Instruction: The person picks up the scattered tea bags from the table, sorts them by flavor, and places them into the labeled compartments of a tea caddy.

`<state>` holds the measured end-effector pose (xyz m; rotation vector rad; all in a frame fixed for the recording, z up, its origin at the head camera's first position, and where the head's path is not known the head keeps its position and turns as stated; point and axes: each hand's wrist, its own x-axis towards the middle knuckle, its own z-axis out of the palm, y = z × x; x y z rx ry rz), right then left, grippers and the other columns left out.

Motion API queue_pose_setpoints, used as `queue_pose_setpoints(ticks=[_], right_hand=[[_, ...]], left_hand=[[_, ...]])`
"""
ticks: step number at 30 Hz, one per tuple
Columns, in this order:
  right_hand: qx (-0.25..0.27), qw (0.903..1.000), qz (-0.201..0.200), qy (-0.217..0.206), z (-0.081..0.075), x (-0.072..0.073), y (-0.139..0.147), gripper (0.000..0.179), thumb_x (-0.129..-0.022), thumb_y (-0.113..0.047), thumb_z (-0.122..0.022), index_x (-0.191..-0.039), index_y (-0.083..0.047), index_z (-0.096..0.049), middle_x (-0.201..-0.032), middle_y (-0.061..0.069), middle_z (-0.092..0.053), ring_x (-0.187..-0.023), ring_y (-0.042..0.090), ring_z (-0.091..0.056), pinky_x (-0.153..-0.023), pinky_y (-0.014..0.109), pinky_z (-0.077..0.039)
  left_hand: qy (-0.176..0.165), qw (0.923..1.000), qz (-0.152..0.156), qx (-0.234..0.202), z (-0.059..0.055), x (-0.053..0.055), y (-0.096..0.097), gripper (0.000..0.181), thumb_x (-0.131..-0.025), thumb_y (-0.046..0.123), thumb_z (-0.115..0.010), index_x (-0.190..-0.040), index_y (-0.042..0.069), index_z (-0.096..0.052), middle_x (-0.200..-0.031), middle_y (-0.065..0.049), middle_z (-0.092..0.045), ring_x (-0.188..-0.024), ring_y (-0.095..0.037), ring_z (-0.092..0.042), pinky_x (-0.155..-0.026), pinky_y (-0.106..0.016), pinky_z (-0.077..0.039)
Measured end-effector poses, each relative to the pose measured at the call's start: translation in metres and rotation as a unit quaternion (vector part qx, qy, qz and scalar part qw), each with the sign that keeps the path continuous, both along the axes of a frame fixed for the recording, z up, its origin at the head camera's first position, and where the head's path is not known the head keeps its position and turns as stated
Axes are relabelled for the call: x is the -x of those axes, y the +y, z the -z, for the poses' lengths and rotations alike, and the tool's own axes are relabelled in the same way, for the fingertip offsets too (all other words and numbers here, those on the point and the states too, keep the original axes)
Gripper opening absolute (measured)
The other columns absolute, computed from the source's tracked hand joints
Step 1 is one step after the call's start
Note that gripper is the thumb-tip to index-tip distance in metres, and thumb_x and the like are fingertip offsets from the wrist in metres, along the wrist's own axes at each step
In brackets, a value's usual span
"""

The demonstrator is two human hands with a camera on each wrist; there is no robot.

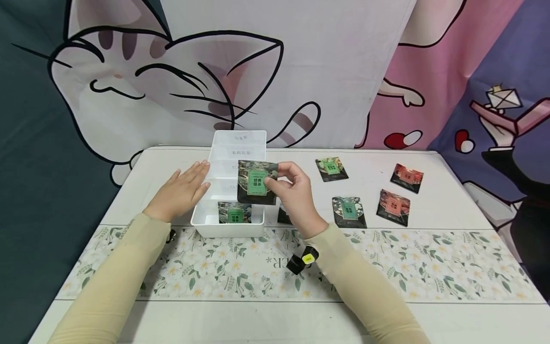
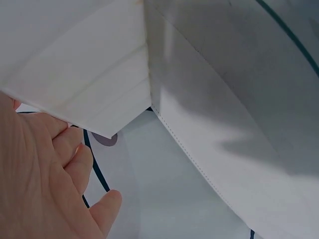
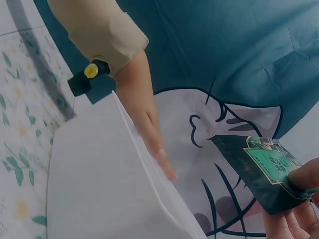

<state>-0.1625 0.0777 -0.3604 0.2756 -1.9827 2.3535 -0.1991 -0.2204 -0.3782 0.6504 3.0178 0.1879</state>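
A long white divided box lies lengthwise away from me, its compartments labelled. One tea sachet with a green label sits in its nearest compartment. Above the box my right hand pinches another dark tea sachet by its right edge, thumb on the front. The right wrist view shows this held sachet from the side, its green label facing up. My left hand has its fingers extended along the box's left side; in the left wrist view the fingers are right at the box's edge.
To the right lie a yellow-green sachet, a white-flowered sachet and two red-labelled sachets. A dark sachet is partly hidden behind my right hand. A cat-print cloth hangs behind the table. A floral strip crosses the table.
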Motion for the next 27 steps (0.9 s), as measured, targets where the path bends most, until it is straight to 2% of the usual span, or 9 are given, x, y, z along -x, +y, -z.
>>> queue_pose_setpoints(ticks=[7,16,20,23,27], right_hand=[[-0.017,0.9997,0.004,-0.014,0.003,-0.002,-0.009,0.018,-0.094,0.000,-0.068,-0.110,-0.005,-0.060,-0.100,0.002,-0.058,-0.079,0.009,-0.070,-0.079,0.030,-0.055],[-0.042,0.9985,-0.021,-0.027,0.010,-0.002,-0.016,0.019,-0.094,-0.004,-0.069,-0.112,-0.006,-0.062,-0.104,0.006,-0.061,-0.085,0.014,-0.073,-0.082,0.035,-0.058],[-0.051,0.9980,-0.027,-0.023,0.015,-0.002,-0.019,0.020,-0.094,-0.003,-0.069,-0.113,-0.005,-0.062,-0.104,0.006,-0.060,-0.082,0.011,-0.072,-0.078,0.032,-0.057],[-0.058,0.9976,-0.034,-0.016,0.018,-0.002,-0.022,0.019,-0.094,-0.003,-0.069,-0.112,-0.005,-0.062,-0.103,0.005,-0.060,-0.077,0.011,-0.071,-0.070,0.030,-0.054],[-0.082,0.9956,-0.043,0.007,0.022,-0.005,-0.026,0.018,-0.094,-0.002,-0.069,-0.110,-0.004,-0.061,-0.103,0.006,-0.059,-0.071,0.018,-0.067,-0.063,0.028,-0.047]], left_hand=[[-0.002,0.9999,0.001,-0.016,0.004,0.002,0.000,0.066,-0.111,0.043,-0.024,-0.162,0.003,-0.015,-0.168,-0.014,-0.016,-0.155,-0.034,-0.014,-0.124,-0.060,-0.008],[-0.008,0.9998,-0.001,-0.019,0.004,0.002,-0.001,0.066,-0.111,0.044,-0.022,-0.162,0.003,-0.013,-0.169,-0.014,-0.014,-0.155,-0.034,-0.013,-0.124,-0.059,-0.007],[-0.010,0.9997,-0.002,-0.022,0.004,0.002,-0.001,0.066,-0.111,0.044,-0.021,-0.162,0.004,-0.012,-0.169,-0.013,-0.014,-0.155,-0.034,-0.013,-0.124,-0.059,-0.007],[-0.010,0.9997,-0.003,-0.024,0.004,0.002,-0.001,0.066,-0.111,0.044,-0.022,-0.162,0.004,-0.012,-0.169,-0.013,-0.014,-0.155,-0.033,-0.012,-0.124,-0.058,-0.007],[-0.010,0.9997,-0.002,-0.024,0.003,0.001,-0.002,0.066,-0.111,0.043,-0.022,-0.162,0.003,-0.012,-0.169,-0.014,-0.013,-0.155,-0.034,-0.012,-0.124,-0.059,-0.006]])
